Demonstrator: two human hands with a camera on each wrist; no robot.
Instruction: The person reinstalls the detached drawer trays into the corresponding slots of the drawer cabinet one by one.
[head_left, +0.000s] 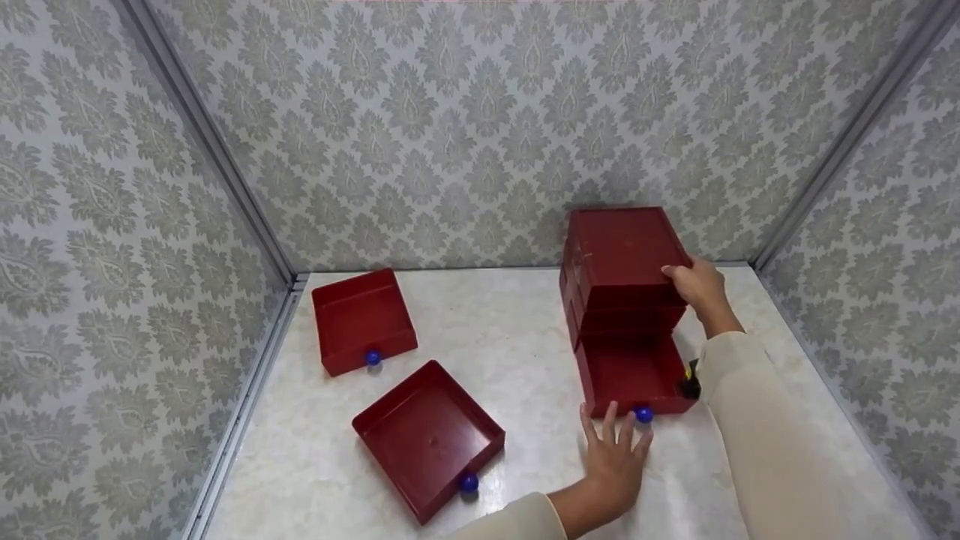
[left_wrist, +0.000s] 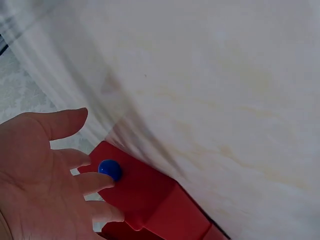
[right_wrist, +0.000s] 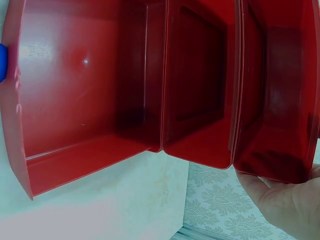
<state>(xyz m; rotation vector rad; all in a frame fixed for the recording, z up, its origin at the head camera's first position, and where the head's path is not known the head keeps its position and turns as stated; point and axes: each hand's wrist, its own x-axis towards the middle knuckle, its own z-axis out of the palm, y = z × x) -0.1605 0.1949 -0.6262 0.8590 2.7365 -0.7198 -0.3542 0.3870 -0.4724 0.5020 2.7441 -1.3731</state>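
Observation:
A red drawer cabinet [head_left: 630,244] stands at the back right, its two upper slots hollow at the front. My right hand [head_left: 697,289] grips its top right edge, thumb over the top and fingers along the side wall; the right wrist view shows this hand [right_wrist: 287,202] against the outer side. From the lowest slot a red drawer [head_left: 626,367] with a blue knob [head_left: 643,415] sticks out far toward me. My left hand [head_left: 615,461] is at that drawer's front, fingers spread and nearly straight, fingertips at the front panel beside the blue knob [left_wrist: 110,170].
Two loose red drawers lie on the left of the pale table [head_left: 517,315]: one at the back [head_left: 364,311], one nearer me [head_left: 431,439], each with a blue knob. A small black-and-yellow item [head_left: 690,381] is beside my right sleeve. Patterned walls [head_left: 450,150] enclose the table.

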